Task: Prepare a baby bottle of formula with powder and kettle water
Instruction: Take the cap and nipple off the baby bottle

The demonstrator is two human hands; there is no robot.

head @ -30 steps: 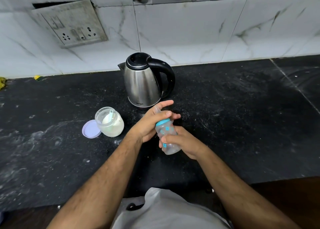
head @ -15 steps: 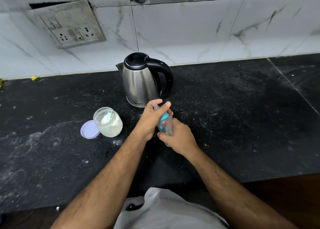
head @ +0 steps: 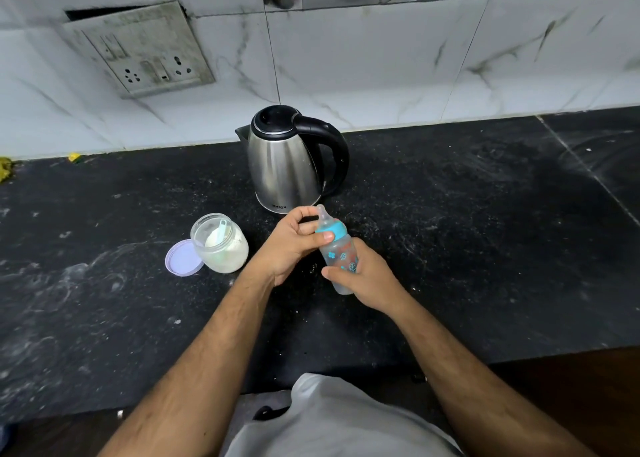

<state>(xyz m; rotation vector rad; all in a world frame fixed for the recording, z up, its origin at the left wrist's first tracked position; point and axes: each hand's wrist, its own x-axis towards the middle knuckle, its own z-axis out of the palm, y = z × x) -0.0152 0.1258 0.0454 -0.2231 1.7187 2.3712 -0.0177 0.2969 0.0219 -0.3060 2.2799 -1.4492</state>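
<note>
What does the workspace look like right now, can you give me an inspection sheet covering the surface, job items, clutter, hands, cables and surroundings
Surface: black stone counter, dusted with white specks and smears.
Job's things: steel kettle upright, lid shut, at the back; open powder jar with a scoop inside; its lilac lid lying beside it; baby bottle with teal collar and teat on, tilted.
Clutter: yellow scraps at the far left edge.
Hands: left hand grips the teal collar; right hand holds the bottle body.
Cables: nothing seen.
Surroundings: white marble-look wall tiles; loose, grimy socket plate.
</note>
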